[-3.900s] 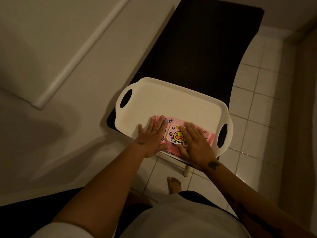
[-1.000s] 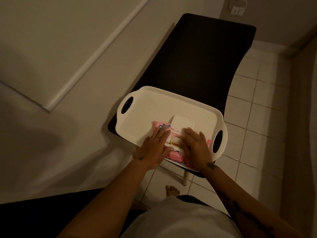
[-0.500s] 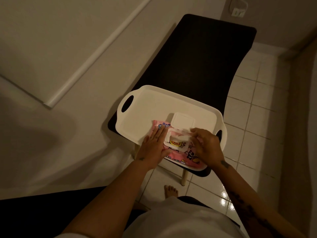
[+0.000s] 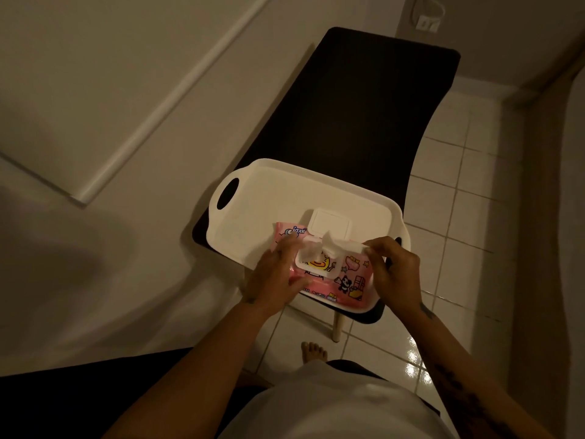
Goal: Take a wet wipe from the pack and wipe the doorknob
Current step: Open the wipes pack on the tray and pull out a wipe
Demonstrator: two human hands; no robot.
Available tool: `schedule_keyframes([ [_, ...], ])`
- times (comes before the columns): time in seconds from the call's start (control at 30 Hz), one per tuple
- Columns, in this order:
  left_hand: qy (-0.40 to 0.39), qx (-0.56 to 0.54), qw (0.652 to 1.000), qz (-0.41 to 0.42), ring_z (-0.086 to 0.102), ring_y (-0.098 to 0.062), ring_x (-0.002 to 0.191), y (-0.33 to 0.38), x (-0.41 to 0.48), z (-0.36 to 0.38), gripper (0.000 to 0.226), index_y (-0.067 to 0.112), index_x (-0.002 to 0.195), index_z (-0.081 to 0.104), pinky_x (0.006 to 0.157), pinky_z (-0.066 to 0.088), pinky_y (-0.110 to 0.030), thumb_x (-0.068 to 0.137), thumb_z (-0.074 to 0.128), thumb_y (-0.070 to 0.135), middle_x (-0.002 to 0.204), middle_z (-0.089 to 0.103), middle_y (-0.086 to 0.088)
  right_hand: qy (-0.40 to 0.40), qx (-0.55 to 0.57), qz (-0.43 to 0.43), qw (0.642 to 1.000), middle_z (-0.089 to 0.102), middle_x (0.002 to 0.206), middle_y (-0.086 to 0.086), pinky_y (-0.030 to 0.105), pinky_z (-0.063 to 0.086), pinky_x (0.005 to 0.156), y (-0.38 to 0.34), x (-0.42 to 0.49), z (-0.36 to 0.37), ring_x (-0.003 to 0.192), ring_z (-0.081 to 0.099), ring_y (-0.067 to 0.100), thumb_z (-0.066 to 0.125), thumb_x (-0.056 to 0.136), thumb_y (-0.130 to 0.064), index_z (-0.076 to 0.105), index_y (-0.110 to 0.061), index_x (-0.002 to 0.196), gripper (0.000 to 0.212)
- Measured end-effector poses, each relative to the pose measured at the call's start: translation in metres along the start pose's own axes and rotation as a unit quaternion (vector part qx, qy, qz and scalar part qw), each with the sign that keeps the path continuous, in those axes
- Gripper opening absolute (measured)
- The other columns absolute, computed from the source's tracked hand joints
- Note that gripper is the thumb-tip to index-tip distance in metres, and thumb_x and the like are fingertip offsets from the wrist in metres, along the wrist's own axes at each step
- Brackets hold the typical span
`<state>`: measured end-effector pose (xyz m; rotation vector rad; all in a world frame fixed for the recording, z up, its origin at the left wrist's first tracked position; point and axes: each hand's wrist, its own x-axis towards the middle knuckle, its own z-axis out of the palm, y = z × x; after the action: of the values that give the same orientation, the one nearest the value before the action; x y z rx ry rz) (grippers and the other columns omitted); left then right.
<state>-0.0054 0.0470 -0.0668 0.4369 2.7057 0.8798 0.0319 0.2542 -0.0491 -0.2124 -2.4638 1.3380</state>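
A pink wet wipe pack [image 4: 348, 282] with cartoon prints lies at the near edge of a white tray [image 4: 278, 198]. Its white flip lid [image 4: 330, 224] stands open toward the far side. My left hand [image 4: 275, 274] lies flat on the pack's left half, holding it down. My right hand [image 4: 394, 270] pinches the end of a white wet wipe [image 4: 342, 247], which stretches from the pack's opening toward the right. No doorknob is in view.
The tray with two handle cutouts rests on a black chair seat [image 4: 357, 118] with a pale leg [image 4: 336, 324]. A light wall panel with a raised trim [image 4: 152, 109] runs on the left. White floor tiles [image 4: 459, 198] and my bare foot [image 4: 313, 351] lie below.
The pack's lid went from shut to open. My right hand has moved right from the opening, drawing a wipe partway out. My left hand stays on the pack.
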Motion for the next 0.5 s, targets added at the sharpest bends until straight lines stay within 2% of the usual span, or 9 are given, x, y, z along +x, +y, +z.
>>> schedule_keyframes([
  [0.07,-0.035,0.074,0.995,0.065,0.018,-0.025,0.141,-0.003,-0.004,0.003,0.05,0.023,0.132,0.044,0.11,0.025,-0.04,0.086,0.059,0.036,0.155,0.02,0.0,0.0,0.003,0.002,1.0,0.061,0.077,-0.001,0.017,0.044,0.06,0.0,0.0,0.002,0.07,0.059,0.019,0.061,0.081,0.005,0.062,-0.005,0.079,0.011],
  [0.13,-0.059,0.11,0.989,0.075,0.002,-0.02,0.144,-0.007,-0.005,0.005,0.044,0.025,0.133,0.044,0.115,0.007,-0.039,0.092,0.047,0.04,0.157,0.009,0.003,-0.004,0.008,0.01,1.0,0.061,0.077,-0.002,0.017,0.044,0.062,0.0,-0.001,0.004,0.071,0.059,0.017,0.061,0.082,0.005,0.062,-0.005,0.079,0.01],
  [0.23,-0.074,0.099,0.991,0.057,-0.001,-0.018,0.144,-0.006,-0.005,0.004,0.042,0.027,0.135,0.042,0.114,0.004,-0.038,0.094,0.042,0.037,0.157,0.008,0.003,-0.002,0.019,0.012,1.0,0.06,0.076,-0.003,0.016,0.043,0.063,-0.002,0.0,0.005,0.07,0.058,0.013,0.061,0.082,0.005,0.062,-0.005,0.08,0.01],
  [0.3,-0.07,0.069,0.994,0.045,0.005,-0.018,0.144,-0.002,-0.005,0.0,0.039,0.025,0.133,0.045,0.115,0.007,-0.04,0.095,0.043,0.032,0.156,0.015,0.001,0.002,0.027,0.01,1.0,0.061,0.076,-0.002,0.013,0.043,0.064,-0.005,0.002,0.006,0.07,0.057,0.007,0.06,0.082,0.005,0.061,-0.005,0.08,0.01],
  [0.37,-0.04,-0.006,0.999,0.015,0.025,-0.023,0.139,0.005,-0.004,-0.007,0.036,0.019,0.131,0.049,0.114,0.023,-0.045,0.095,0.045,0.026,0.15,0.033,-0.004,0.001,0.038,0.004,0.999,0.061,0.077,-0.001,0.013,0.044,0.064,-0.009,0.003,0.008,0.071,0.057,0.004,0.059,0.082,0.006,0.061,-0.003,0.08,0.01],
  [0.43,0.007,-0.088,0.996,-0.017,0.046,-0.028,0.122,0.011,-0.001,-0.013,0.034,0.015,0.127,0.053,0.099,0.042,-0.046,0.095,0.046,0.022,0.136,0.05,-0.009,-0.008,0.051,0.009,0.999,0.061,0.077,0.0,0.016,0.046,0.065,-0.012,0.004,0.011,0.07,0.058,0.008,0.058,0.083,0.006,0.061,-0.003,0.08,0.01],
  [0.5,0.05,-0.098,0.994,-0.028,0.055,-0.029,0.108,0.017,0.002,-0.018,0.032,0.014,0.124,0.055,0.09,0.048,-0.045,0.095,0.046,0.021,0.125,0.059,-0.011,-0.016,0.063,0.023,0.998,0.061,0.077,0.0,0.019,0.047,0.065,-0.014,0.004,0.015,0.071,0.059,0.012,0.058,0.084,0.004,0.061,-0.002,0.08,0.009],
])
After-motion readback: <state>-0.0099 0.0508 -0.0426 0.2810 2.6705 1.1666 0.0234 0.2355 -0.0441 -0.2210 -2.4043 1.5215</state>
